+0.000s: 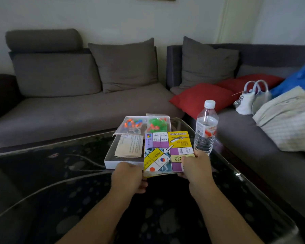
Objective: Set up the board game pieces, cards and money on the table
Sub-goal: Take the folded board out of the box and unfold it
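I hold a folded game board (167,152), yellow and purple with printed squares, over the right half of an open white box (111,160) on the glass table. My left hand (128,176) grips the board's near left corner. My right hand (195,167) grips its near right edge. Inside the box lie a stack of pale paper sheets (129,146), a clear bag of orange and blue pieces (131,125) and a clear bag of green and red pieces (156,125). The board hides part of the box's right side.
A clear plastic water bottle (205,129) stands just right of the board, close to my right hand. The dark glass table (60,173) stretches left and toward me. Grey sofas, red cushions (201,98), a white handbag (250,101) and other bags lie behind.
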`<state>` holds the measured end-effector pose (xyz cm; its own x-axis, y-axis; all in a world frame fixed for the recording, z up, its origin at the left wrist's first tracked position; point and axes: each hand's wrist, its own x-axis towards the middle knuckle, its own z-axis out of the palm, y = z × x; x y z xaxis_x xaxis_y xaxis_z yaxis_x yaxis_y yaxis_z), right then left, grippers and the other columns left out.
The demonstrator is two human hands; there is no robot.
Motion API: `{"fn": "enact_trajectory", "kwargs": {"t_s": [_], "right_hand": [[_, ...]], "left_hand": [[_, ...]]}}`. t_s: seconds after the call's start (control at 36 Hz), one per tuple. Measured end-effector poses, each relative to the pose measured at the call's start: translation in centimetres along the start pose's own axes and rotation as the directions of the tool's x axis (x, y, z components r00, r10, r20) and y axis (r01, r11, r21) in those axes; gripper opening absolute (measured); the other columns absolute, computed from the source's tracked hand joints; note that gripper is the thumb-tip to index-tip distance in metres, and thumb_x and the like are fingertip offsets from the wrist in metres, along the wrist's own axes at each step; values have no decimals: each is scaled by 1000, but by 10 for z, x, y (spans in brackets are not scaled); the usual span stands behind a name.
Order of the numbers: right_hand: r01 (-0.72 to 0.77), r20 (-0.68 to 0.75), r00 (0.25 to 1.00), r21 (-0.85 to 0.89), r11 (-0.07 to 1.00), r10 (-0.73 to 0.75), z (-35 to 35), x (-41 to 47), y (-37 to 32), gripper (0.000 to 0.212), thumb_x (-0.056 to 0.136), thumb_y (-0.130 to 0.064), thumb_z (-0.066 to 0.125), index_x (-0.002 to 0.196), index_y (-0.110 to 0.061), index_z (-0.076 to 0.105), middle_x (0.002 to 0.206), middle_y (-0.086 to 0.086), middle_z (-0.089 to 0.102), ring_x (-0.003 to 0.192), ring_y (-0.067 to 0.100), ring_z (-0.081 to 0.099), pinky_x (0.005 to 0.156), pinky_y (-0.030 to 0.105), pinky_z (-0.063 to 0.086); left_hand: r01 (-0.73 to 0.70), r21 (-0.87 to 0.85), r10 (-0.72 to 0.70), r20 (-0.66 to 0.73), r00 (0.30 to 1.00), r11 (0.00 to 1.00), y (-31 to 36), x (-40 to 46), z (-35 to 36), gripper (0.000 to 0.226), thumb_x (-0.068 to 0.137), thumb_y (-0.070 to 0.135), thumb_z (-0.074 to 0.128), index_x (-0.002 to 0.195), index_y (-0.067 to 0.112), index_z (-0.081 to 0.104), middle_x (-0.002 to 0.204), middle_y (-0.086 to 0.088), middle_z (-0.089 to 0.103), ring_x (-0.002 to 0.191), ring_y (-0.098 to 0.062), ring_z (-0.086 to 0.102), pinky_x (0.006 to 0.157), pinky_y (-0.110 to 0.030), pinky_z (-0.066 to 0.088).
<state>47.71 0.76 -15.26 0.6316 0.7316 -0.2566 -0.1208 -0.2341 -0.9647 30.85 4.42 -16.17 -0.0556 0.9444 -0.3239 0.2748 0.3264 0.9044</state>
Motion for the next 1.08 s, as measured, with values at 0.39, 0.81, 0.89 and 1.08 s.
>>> {"fn": "enact_trajectory", "kwargs": {"t_s": [0.39,0.81,0.89,1.08], "right_hand": [[-56,49,997,74,996,53,-3,-2,-8,20,102,-1,53,100,-17,64,87,0,75,75,16,74,71,38,64],[-76,96,993,76,994,68,9,-4,-7,16,100,6,58,105,-5,68,93,17,76,75,26,76,77,56,64],[-66,94,994,72,995,59,13,-3,-4,13,100,5,59,107,-2,67,92,19,76,72,27,77,71,54,64],[-35,108,994,59,998,28,18,-8,5,19,100,3,59,94,-9,73,83,10,80,73,27,79,59,42,65]], "left_hand": [[-340,736,384,118,916,586,-6,59,-50,47,100,24,62,147,26,56,154,-5,47,137,-24,51,109,-33,46],[-454,545,417,199,887,705,-1,48,-42,39,106,4,45,132,23,68,120,11,60,74,-4,65,56,-12,53],[-414,429,382,164,909,803,-2,45,-50,32,108,12,47,112,29,74,118,12,70,76,-5,71,68,-22,62],[-111,-18,111,314,943,994,6,18,-52,22,108,22,55,118,11,71,98,-5,81,89,-23,79,70,-35,64]]}}
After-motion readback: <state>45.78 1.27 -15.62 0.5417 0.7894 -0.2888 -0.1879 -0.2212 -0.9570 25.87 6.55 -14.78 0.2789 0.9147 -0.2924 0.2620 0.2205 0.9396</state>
